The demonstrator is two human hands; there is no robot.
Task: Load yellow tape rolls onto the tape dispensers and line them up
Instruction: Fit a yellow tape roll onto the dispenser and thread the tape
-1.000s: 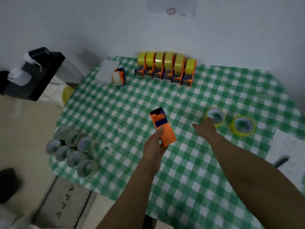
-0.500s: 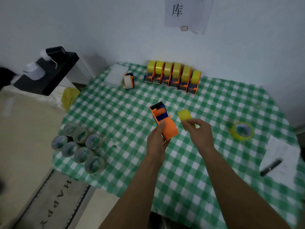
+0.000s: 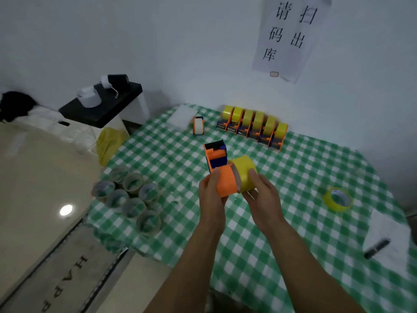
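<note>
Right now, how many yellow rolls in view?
8. Six loaded in the back row; one roll in the right hand, against the dispenser held by the left hand; one loose roll flat on the cloth, right side. None seem hidden.

Eight dispensers (image 3: 253, 134), eight yellow rolls (image 3: 244, 175), seven pale rolls (image 3: 133, 210).

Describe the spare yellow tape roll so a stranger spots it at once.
Find the green checked tablecloth and go to its right side. There a yellow tape roll lies flat, hole up. Unlike the six rolls on dispensers by the wall and the roll in the right hand, nothing holds it.
</note>
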